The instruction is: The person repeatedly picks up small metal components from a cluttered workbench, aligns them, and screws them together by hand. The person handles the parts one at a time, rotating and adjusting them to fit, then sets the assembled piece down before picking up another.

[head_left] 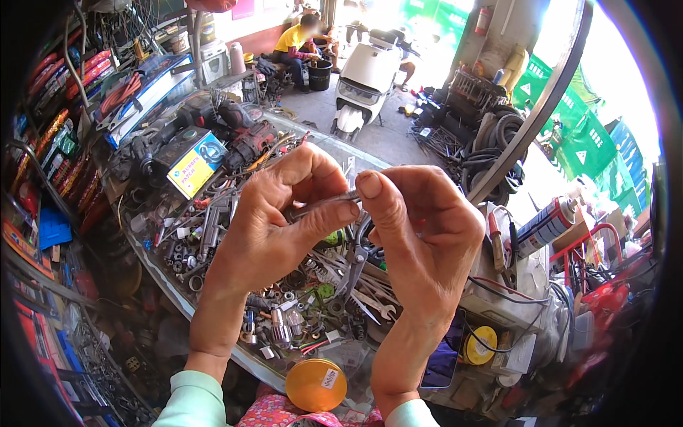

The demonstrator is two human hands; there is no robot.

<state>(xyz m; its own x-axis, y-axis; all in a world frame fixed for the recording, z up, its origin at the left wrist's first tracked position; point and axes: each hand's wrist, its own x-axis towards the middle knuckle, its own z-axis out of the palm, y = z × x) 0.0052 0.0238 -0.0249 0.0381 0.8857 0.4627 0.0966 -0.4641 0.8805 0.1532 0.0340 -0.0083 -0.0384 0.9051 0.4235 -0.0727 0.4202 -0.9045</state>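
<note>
Head view: two bare hands are above a crowded bench, near the centre of the frame.
Box: in the upper left, a blue and yellow box (196, 164) has big printed letters and a picture of a ring on it.
Sticker: at the lower middle, a round orange lid (302, 386) carries a white sticker with dark marks.
Can: at the right, a tilted spray can (544, 226) wears a blue and white printed label.
Green panels: in the upper right, these panels (585, 135) show white triangles and small white characters.
Metal piece: a thin grey metal piece (349, 196) is at the frame centre, held between both hands — the fingers hide much of it, so I cannot tell its full shape.
Left hand: this hand (267, 228) pinches the piece between thumb and bent forefinger.
Right hand: this hand (430, 231) pinches its right end, thumb on top, the other fingers curled.
Bench: below the hands, a glass-like top (158, 269) bears sockets, pliers (353, 269), spanners and loose small parts.
Room: at the top, a white scooter (368, 78) stands on grey floor — left of it, a person in yellow (290, 39) sits by a black bucket (319, 75).
</note>
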